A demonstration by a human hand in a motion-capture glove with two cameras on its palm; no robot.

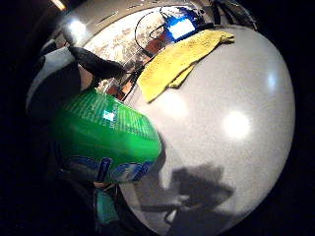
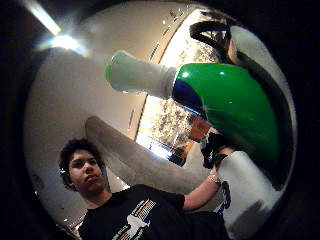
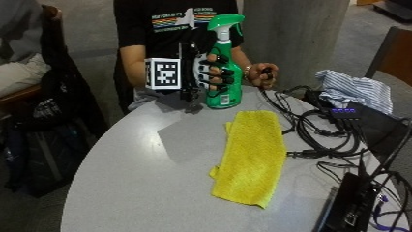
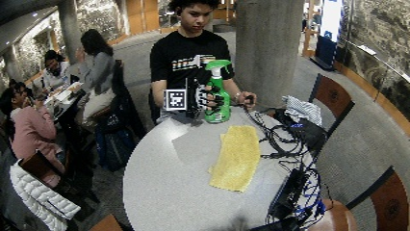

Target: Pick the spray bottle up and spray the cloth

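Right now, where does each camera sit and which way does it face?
Little-finger palm: looks down past the spray bottle to the cloth.
Thumb palm: looks up past the bottle's neck; forearm shows.
Outside: across the table, facing the right hand, fingers around the bottle.
Wide outside: higher, same direction.
All share the bottle.

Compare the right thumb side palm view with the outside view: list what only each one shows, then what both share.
Only the thumb side palm view: the spray bottle's pale neck seen from close against the palm, with the ceiling behind it.

Only the outside view: the yellow cloth lying flat on the grey table, the cables beside it, and the gloved right hand with fingers curled round the bottle, its base at the table.

Both: the green spray bottle, and the person's black shirt.
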